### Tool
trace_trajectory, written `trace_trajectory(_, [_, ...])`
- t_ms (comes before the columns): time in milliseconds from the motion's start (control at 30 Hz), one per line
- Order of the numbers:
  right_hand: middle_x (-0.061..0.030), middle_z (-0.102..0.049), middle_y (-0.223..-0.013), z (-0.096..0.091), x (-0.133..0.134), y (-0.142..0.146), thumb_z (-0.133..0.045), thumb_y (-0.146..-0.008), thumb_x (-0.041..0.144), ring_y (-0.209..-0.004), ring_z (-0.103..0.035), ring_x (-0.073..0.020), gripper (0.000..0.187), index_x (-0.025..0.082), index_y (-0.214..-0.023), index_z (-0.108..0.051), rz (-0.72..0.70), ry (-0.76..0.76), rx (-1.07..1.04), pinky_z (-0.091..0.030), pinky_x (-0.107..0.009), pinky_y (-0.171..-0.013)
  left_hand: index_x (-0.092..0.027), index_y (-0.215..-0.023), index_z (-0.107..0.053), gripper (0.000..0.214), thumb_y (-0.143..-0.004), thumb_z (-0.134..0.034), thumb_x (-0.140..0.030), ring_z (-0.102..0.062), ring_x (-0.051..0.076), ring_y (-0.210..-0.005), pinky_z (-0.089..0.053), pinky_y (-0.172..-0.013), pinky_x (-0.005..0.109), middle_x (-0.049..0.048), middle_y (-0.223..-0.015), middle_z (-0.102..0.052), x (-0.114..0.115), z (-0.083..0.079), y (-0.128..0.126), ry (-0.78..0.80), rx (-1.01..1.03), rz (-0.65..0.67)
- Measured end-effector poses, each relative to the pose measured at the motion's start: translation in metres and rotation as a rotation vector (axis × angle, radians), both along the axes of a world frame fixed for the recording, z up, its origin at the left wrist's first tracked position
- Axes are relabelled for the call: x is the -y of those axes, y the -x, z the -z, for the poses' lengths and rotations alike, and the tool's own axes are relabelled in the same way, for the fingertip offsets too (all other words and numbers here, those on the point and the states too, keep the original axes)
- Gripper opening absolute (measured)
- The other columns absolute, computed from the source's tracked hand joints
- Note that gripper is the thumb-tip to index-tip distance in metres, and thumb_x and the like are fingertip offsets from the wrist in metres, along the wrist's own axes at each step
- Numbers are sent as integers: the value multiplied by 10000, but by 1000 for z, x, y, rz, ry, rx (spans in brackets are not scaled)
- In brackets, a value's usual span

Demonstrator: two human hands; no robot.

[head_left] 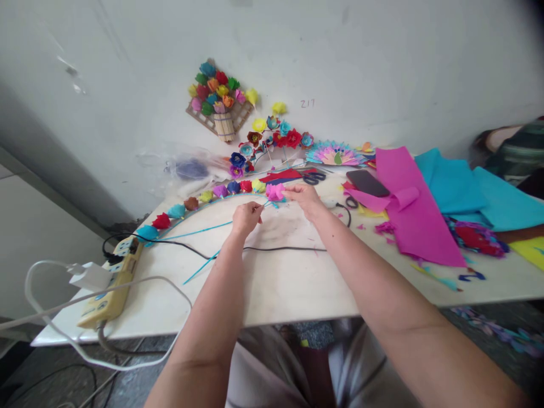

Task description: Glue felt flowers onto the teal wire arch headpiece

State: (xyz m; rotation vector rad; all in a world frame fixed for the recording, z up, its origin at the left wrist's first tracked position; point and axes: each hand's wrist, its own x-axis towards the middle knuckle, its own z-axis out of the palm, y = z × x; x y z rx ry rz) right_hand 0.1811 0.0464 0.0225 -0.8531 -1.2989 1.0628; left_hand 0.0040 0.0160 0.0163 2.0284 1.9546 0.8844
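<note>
My right hand [304,199] pinches a pink paper flower [276,192] at its right side. Just left of it, my left hand [247,218] has its fingers closed on a thin blue strip [208,229]; the strip runs on to the left across the table. From the pink flower a curved garland of coloured paper flowers, with a red flower [161,221] among them, arcs left toward a blue flower [147,233]. A short piece of blue strip shows between my two hands. The fingertips hide exactly how the strip meets the flower.
A yellow power strip [113,289] with a white charger [90,277] and cables lies at the table's left. Scissors [313,178], a phone [368,183], pink paper [419,209] and blue paper [454,181] lie at the back and right. A black cord [284,248] crosses the table.
</note>
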Motion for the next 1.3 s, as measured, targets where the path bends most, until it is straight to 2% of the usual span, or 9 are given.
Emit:
trace_trajectory(167, [19, -600, -607, -2, 5, 7, -646, -503, 260, -506, -461, -58, 216, 134, -678, -625, 57, 101, -49, -361, -206, -520, -199, -751, -631, 262, -736, -441, -378, -495, 103, -540, -308, -510, 195, -10, -537, -620, -2, 2, -3, 15, 27, 16])
trace_trajectory(333, [14, -595, -599, -3, 5, 11, -661, -490, 265, -472, -427, -49, 229, 135, -675, -620, 68, 123, -48, -334, -200, -471, -202, -761, -638, 276, -735, -440, -393, -499, 104, -540, -317, -518, 197, -7, -531, -615, -4, 6, -5, 7, 53, 51])
trace_trajectory(600, [14, -588, -570, -2, 8, 19, -667, -479, 247, -512, -487, -67, 187, 129, -607, -602, 53, 124, -130, -375, -209, -522, -191, -764, -642, 307, -726, -443, -422, -502, 103, -531, -334, -528, 200, -1, -516, -606, -9, 12, -4, 11, 114, 81])
trace_trajectory(733, [17, -587, -561, 6, 3, 23, -656, -475, 226, -517, -504, -80, 158, 134, -591, -600, 122, 98, -160, -401, -223, -555, -182, -763, -644, 315, -719, -445, -422, -498, 99, -515, -330, -515, 197, 0, -506, -600, -11, 14, -5, 12, 140, 93])
trace_trajectory(1067, [-16, -638, -676, 23, -11, 26, -599, -563, 288, -683, -577, -156, 148, 173, -643, -647, 336, -20, 124, -437, -264, -638, -163, -762, -649, 344, -703, -453, -440, -440, 86, -439, -314, -476, 199, 7, -486, -591, -10, 14, -5, 31, 207, 105])
trace_trajectory(1300, [-10, -641, -686, 22, -8, 25, -581, -591, 299, -699, -578, -162, 164, 185, -676, -662, 356, -4, 175, -440, -266, -642, -151, -764, -649, 353, -701, -459, -442, -417, 79, -423, -310, -470, 200, 9, -482, -588, -9, 12, -7, 52, 222, 103])
